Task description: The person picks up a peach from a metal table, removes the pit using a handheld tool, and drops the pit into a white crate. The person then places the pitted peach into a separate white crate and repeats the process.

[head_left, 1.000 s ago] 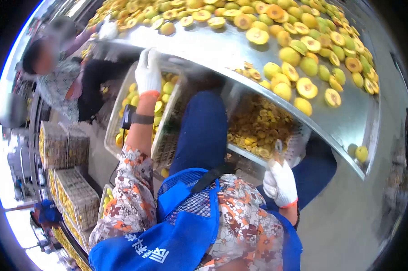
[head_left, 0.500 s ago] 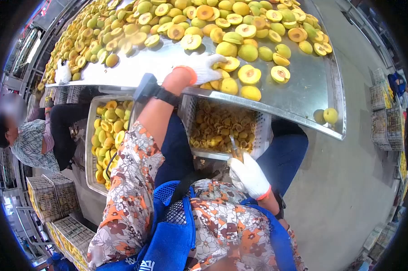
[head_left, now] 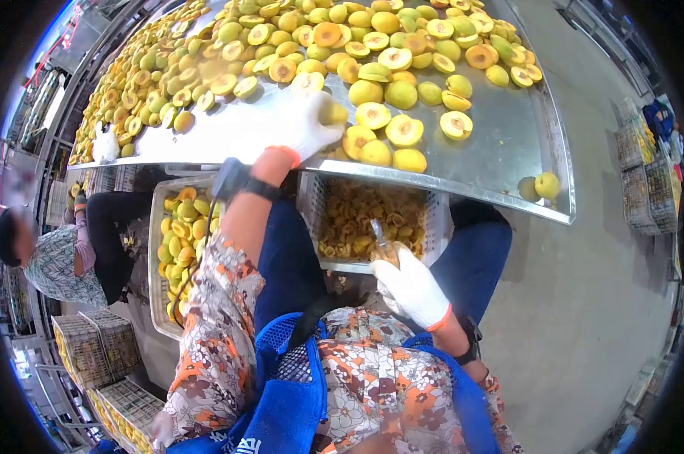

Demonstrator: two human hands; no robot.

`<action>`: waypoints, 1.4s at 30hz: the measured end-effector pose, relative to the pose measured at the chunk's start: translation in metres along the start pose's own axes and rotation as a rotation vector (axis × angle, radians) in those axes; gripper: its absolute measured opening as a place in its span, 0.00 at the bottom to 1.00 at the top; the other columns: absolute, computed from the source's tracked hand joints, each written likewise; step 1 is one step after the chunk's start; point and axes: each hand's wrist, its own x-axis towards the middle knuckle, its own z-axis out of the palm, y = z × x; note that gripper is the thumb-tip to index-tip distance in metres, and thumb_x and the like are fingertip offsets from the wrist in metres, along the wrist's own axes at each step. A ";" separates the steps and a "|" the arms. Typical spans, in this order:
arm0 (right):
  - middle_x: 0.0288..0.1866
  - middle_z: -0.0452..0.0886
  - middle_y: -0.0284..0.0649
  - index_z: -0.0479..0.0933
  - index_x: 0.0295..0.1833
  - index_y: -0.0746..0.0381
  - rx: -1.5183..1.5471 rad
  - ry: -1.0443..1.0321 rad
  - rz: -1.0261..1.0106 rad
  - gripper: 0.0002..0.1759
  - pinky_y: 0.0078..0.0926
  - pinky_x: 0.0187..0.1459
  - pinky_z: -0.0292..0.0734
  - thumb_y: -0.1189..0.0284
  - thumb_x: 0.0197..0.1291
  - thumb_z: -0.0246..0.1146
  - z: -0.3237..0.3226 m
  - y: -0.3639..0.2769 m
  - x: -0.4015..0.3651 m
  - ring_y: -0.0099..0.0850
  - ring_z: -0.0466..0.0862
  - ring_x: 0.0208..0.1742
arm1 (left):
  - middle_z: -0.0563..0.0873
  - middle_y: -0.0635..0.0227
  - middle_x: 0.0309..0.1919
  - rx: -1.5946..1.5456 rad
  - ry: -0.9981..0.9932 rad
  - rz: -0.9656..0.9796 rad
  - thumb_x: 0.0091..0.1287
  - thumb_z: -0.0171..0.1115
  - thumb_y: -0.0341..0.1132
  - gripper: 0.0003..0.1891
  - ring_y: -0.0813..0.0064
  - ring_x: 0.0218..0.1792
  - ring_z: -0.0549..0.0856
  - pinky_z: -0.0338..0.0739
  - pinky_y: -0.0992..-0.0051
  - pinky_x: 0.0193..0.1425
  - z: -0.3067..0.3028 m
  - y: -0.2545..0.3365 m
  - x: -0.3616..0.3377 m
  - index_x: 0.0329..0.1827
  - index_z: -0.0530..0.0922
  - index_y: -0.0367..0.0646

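Observation:
My left hand, in a white glove with an orange cuff, is closed on a yellow-green peach half above the near edge of the metal table. Several peach halves lie just right of that hand, some with the cut face up. Over my lap, my gloved right hand grips a short tool with a wooden handle and a metal blade that points up and away from me. Beyond the blade, between my knees, is a white crate of brown and yellow peach scraps.
A heap of peaches covers the far and left parts of the table. At my left stands a crate of peach halves. A co-worker sits farther left. Stacked crates stand at lower left, others at far right.
My left hand has moved left from the halves near the table edge and now has a peach half in it. The right hand, with the tool, has shifted slightly left.

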 end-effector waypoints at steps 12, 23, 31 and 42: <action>0.39 0.82 0.62 0.72 0.56 0.68 -0.484 0.329 -0.433 0.21 0.52 0.36 0.79 0.63 0.70 0.66 0.015 -0.055 0.010 0.61 0.85 0.43 | 0.87 0.62 0.55 -2.144 -0.264 -0.372 0.80 0.45 0.48 0.26 0.71 0.47 0.88 0.84 0.73 0.44 -0.027 0.091 -0.099 0.71 0.73 0.41; 0.38 0.83 0.66 0.70 0.55 0.70 -0.556 0.356 -0.493 0.20 0.53 0.38 0.79 0.64 0.72 0.62 0.022 -0.035 0.011 0.65 0.84 0.43 | 0.88 0.57 0.50 -1.016 0.147 -0.290 0.82 0.45 0.38 0.20 0.72 0.51 0.85 0.79 0.70 0.60 -0.026 0.123 -0.109 0.61 0.80 0.32; 0.40 0.82 0.68 0.69 0.59 0.73 -0.587 0.255 -0.628 0.24 0.52 0.42 0.79 0.62 0.73 0.60 0.011 -0.014 0.017 0.66 0.84 0.46 | 0.88 0.55 0.33 -0.799 0.183 -0.237 0.80 0.54 0.36 0.15 0.79 0.36 0.85 0.80 0.73 0.42 -0.013 0.116 -0.112 0.57 0.81 0.33; 0.41 0.82 0.67 0.72 0.60 0.70 -0.328 0.184 -0.279 0.22 0.50 0.46 0.79 0.62 0.73 0.60 0.007 -0.017 0.019 0.62 0.84 0.49 | 0.86 0.65 0.37 -1.163 0.139 -0.388 0.80 0.55 0.39 0.15 0.80 0.40 0.81 0.78 0.75 0.49 -0.011 0.134 -0.105 0.54 0.82 0.35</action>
